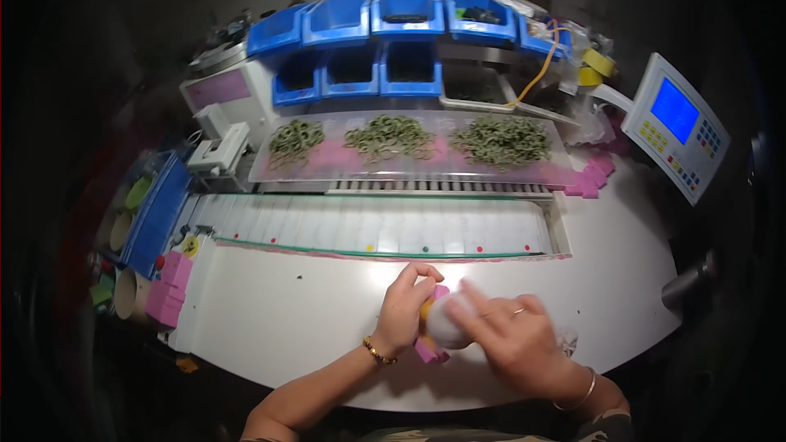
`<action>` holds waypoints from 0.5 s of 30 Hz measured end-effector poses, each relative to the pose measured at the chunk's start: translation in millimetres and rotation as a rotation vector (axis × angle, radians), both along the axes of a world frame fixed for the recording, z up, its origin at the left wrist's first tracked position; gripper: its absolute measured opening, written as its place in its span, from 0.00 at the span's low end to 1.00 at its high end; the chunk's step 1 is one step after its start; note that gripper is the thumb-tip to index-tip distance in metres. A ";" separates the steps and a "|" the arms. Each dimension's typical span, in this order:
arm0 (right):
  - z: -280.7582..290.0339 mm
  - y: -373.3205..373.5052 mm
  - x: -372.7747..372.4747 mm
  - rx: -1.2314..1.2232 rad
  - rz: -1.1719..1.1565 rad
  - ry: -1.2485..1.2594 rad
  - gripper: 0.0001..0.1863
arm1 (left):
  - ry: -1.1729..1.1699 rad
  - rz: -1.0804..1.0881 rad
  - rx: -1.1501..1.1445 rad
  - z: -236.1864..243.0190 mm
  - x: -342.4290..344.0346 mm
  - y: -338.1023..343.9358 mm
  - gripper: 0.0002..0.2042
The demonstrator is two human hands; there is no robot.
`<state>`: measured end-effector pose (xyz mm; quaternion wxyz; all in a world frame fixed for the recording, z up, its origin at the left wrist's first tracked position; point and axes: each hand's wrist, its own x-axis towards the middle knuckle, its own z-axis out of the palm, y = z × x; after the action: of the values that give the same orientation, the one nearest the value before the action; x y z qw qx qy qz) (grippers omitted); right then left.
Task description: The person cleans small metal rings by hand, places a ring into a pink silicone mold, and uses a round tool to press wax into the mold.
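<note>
Near the front of the white table [327, 311], my left hand [401, 308] is closed around a pink piece [431, 351] with some yellow on it. Its fingers curl over the top, hiding most of the piece's shape. Right against it is a smooth, rounded white object [448, 324], smeared by motion, whose kind I cannot make out. My right hand [516, 340] reaches over the white object from the right, fingertips touching or very close to it. Those fingers are blurred, so their grip does not show. A small pale crumpled thing [566, 339] lies beside my right wrist.
Beyond my hands runs a recessed conveyor of white plates [393, 225] with coloured dots. Three piles of greenish rings [501, 141] lie on a clear tray [327, 172] below blue bins [407, 16]. A control panel [678, 127] stands right; pink blocks [169, 290] sit left.
</note>
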<state>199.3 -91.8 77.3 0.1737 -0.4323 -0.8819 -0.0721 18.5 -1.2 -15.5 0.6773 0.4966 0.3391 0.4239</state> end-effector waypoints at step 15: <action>-32.0 -6.8 32.0 0.023 -0.305 -0.008 0.33 | -0.286 0.353 -0.296 6.9 -19.5 30.7 0.16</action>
<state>231.3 -98.7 45.2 0.1622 -0.5589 -0.8058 -0.1097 -1.0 29.5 -8.5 0.6990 0.2604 0.3797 0.5472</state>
